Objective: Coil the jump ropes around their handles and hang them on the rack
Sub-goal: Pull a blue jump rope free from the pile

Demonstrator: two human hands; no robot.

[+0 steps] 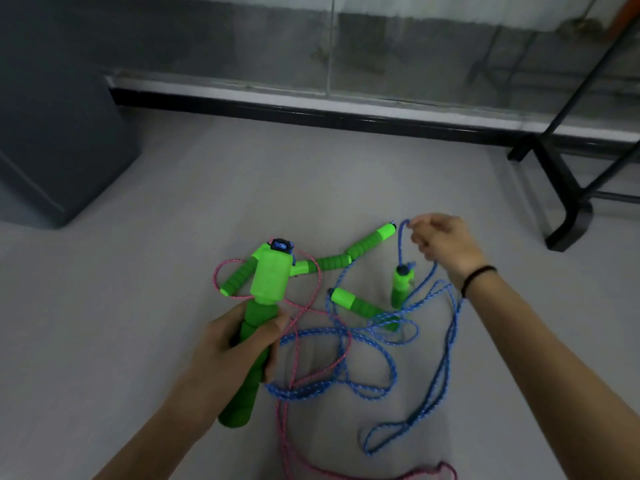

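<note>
Left: a green handle with a boxy counter head (pixel 268 275) is being held by the left grip (pixel 239 344), with fingers and thumb wrapped round its foam shaft.

Centre: a pink rope (pixel 304 306) and a blue rope (pixel 391 365) are lying loose on the floor (pixel 311 168), crossing each other. Further green handles (pixel 353 301) are lying among them.

Right: a strand of the blue rope is being pinched by the right grip (pixel 440 242). A small upright handle (pixel 400 285) is hanging below the pinch; whether its lower end is touching the floor cannot be told.

Far right: the black rack (pixel 568 202) is standing well apart, with only its base showing.

Judgement: no rope is being seen coiled. The tangle is probably being sorted first, so all coiling and hanging is being counted as outstanding.
</note>
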